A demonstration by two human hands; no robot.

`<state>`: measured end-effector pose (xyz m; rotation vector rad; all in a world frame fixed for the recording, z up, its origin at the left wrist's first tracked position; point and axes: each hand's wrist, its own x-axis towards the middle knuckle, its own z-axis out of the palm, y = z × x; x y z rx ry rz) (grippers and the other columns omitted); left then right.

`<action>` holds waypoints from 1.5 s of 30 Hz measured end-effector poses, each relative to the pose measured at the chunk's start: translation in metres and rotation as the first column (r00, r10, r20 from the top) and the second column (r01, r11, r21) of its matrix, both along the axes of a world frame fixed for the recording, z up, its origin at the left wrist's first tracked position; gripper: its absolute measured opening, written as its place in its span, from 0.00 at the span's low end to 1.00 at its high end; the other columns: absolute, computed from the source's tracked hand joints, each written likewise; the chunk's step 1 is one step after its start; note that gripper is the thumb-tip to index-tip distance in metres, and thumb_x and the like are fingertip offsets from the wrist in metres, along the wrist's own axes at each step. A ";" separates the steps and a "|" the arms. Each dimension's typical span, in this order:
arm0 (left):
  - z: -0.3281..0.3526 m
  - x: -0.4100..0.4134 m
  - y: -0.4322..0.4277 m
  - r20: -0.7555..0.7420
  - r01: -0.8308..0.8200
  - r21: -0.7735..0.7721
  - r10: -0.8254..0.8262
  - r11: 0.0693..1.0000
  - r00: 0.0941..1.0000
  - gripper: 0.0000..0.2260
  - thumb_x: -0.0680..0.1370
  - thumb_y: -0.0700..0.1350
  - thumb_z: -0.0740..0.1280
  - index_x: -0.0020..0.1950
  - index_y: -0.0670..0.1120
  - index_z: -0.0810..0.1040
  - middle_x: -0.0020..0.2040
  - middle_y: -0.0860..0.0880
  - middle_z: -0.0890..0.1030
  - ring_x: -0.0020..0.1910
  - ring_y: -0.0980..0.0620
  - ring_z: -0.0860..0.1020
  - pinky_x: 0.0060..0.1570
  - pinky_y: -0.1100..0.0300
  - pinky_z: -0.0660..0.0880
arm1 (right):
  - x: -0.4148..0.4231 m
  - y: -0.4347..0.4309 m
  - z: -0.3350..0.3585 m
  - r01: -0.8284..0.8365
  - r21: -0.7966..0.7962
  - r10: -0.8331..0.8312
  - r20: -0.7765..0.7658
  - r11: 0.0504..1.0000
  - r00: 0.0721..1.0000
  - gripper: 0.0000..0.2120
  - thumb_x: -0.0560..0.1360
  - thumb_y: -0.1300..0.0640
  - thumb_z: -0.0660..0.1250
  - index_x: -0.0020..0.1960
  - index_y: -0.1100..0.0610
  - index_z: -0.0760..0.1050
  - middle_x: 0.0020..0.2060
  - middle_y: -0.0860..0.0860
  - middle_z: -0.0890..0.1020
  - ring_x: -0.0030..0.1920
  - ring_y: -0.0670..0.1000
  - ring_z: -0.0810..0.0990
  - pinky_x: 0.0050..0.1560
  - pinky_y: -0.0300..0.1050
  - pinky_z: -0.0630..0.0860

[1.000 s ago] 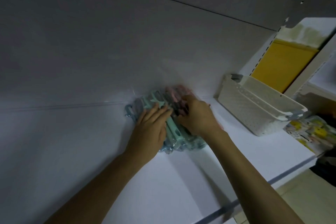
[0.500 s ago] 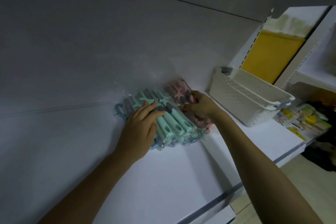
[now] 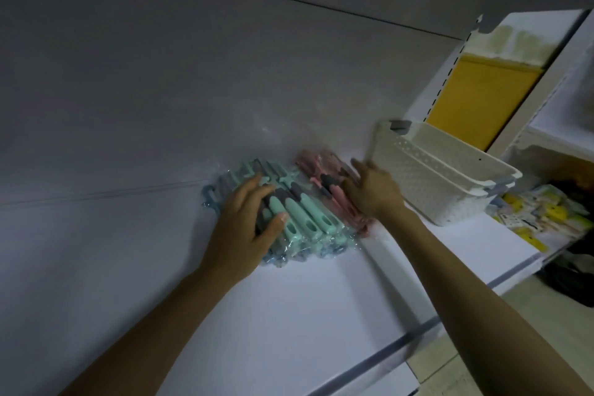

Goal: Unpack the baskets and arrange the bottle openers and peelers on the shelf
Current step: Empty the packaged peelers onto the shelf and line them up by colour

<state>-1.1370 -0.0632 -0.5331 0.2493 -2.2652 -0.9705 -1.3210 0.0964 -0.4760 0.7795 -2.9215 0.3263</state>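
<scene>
A pile of plastic-wrapped peelers lies on the white shelf (image 3: 289,315) against the back wall. The mint-green peelers (image 3: 305,212) lie in the middle, the pink peelers (image 3: 321,170) to their right, and blue ones poke out at the left. My left hand (image 3: 244,225) rests on the left part of the pile, fingers over the grey and green handles, thumb beside a green handle. My right hand (image 3: 369,190) lies on the pink peelers with its fingers spread and fairly straight. The white perforated baskets (image 3: 434,183), nested one in the other, stand just right of my right hand.
The shelf's front edge (image 3: 418,334) runs diagonally at lower right. A yellow panel (image 3: 482,100) stands behind the baskets by the shelf upright. Colourful packaged goods (image 3: 543,219) lie on a lower surface at far right. Another shelf overhangs at the top.
My right hand has opened from a curled hold on the pink peelers and its fingers now spread toward the baskets. The left hand stays on the pile.
</scene>
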 end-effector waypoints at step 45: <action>-0.003 0.009 0.002 0.001 -0.062 -0.138 0.063 0.988 0.998 0.11 0.73 0.38 0.69 0.56 0.40 0.79 0.55 0.43 0.78 0.56 0.42 0.75 0.54 0.46 0.74 | 0.046 -0.050 0.012 -0.113 -0.119 0.128 0.126 0.986 0.984 0.26 0.62 0.47 0.77 0.52 0.51 0.66 0.40 0.47 0.74 0.36 0.45 0.70 0.32 0.38 0.64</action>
